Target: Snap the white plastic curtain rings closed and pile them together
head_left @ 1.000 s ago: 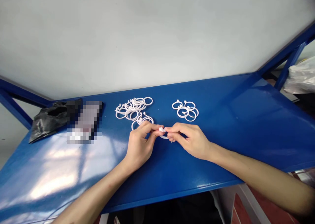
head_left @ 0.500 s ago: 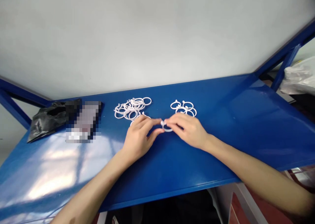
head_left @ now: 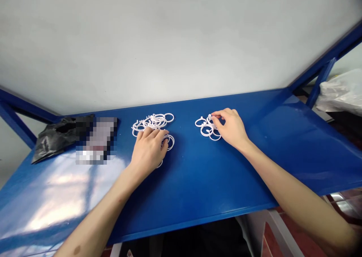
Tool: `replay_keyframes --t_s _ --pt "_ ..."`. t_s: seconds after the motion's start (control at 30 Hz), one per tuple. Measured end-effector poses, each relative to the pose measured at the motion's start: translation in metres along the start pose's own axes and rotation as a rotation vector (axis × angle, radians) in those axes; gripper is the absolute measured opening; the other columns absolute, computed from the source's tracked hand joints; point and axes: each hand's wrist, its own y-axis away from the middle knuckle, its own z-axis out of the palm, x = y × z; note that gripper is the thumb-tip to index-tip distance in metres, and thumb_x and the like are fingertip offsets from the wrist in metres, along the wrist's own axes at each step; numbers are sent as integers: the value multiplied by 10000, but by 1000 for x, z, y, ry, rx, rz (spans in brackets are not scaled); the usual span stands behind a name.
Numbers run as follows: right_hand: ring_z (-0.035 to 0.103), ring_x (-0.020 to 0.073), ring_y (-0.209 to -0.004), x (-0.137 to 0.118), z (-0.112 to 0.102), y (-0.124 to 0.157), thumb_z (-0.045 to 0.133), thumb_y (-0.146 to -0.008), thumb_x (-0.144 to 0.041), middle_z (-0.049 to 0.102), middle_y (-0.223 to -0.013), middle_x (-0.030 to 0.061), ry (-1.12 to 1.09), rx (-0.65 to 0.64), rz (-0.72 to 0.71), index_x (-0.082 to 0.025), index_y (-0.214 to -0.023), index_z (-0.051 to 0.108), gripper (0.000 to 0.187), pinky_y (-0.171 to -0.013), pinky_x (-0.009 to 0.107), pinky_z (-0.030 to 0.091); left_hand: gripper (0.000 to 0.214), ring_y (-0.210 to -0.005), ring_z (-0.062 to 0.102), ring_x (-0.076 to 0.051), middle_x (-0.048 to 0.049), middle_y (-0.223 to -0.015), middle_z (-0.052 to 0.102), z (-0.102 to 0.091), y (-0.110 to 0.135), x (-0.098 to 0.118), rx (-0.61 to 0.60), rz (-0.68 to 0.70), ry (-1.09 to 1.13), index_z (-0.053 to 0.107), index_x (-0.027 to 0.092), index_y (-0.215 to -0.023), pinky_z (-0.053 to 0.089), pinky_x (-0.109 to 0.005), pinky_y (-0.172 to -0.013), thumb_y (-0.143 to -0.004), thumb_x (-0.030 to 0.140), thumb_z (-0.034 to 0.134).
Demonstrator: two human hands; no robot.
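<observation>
My right hand (head_left: 230,127) pinches a white plastic ring by its small knob (head_left: 209,116), just above the small right-hand group of white plastic rings (head_left: 207,130). On the left, my left hand (head_left: 151,147) lies palm down over the near side of a larger heap of similar rings (head_left: 145,122). Its fingers curl down around the edge of a white ring (head_left: 170,143) that shows beside the thumb. Part of another ring sticks out under the palm. The left fingertips are partly hidden.
A blue table (head_left: 186,189) carries everything, with a pale wall (head_left: 181,42) behind it. Far left lie a black plastic bag (head_left: 56,138) and a blurred-out flat object (head_left: 98,138). A clear plastic bag (head_left: 342,93) is beyond the blue frame at right.
My hands have parted from the ring they held together at the middle. The right hand carried a ring to the right group; my left hand moved left onto the larger heap.
</observation>
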Motion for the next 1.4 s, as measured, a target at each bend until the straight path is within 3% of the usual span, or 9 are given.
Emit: replay_keyframes --t_s 0.2,0.37,0.47,0.57,0.7,0.83,1.13,1.3,1.4 --pt "582 271 -912 -7 -3 3 627 -940 -298 713 -950 73 -2 63 -51 -209 -1010 746 164 -850 453 500 172 -899 622 -271 -50 -934 777 -1 -1 2 124 3 53 692 190 -1084 408 -399 -807 -969 235 572" --pt "595 244 -912 -28 -5 16 600 -977 -264 712 -964 72 -93 102 -272 -212 -1038 722 147 -824 427 518 146 -875 643 -231 -23 -884 755 -10 0 11 178 -56 248 702 212 -1058 453 -376 -818 -928 260 659" --pt "627 232 -960 -43 -4 29 603 -981 -254 716 -1021 81 -189 -1 -420 -197 -1084 695 149 -875 432 538 113 -837 669 -182 -2 -907 747 -14 1 17 142 -118 463 712 239 -1013 502 -333 -814 -909 282 695" --pt "650 228 -1037 -55 -2 44 637 -969 -299 699 -1128 87 -308 -173 -481 -204 -1222 633 270 -905 421 564 126 -795 681 -139 6 -945 752 -17 2 24 68 -115 656 706 243 -1026 532 -275 -768 -908 285 702" --pt "679 157 -876 -62 2 57 595 -989 -235 691 -1062 56 -480 -325 -436 -216 -1244 595 256 -775 317 594 162 -759 682 -112 10 -940 760 -18 6 31 -4 -77 800 698 246 -1072 539 -233 -722 -913 277 698" --pt "668 123 -776 -64 4 59 577 -975 -170 682 -977 27 -580 -292 -350 -212 -1205 598 235 -731 283 595 218 -755 671 -106 4 -945 755 -18 9 32 -43 -125 872 687 243 -1108 539 -225 -716 -902 312 711" --pt "716 137 -836 -69 -2 55 579 -972 -197 730 -1009 18 -650 -259 -202 -242 -1161 652 207 -750 283 625 319 -923 728 -180 -58 -1070 755 -15 5 28 -230 -301 1081 684 220 -1162 579 -298 -802 -904 408 682" --pt "740 143 -814 -67 0 55 602 -980 -259 757 -1017 21 -698 -274 -128 -241 -1128 670 164 -723 283 641 321 -948 753 -207 -58 -1016 778 -16 4 30 -237 -341 1168 678 209 -1156 598 -335 -867 -905 408 672" --pt "747 142 -818 -67 0 55 616 -975 -268 764 -1003 20 -720 -271 -96 -234 -1110 677 152 -726 275 645 305 -873 759 -196 -50 -966 786 -17 3 32 -230 -347 1190 663 206 -1167 617 -324 -816 -909 368 654"
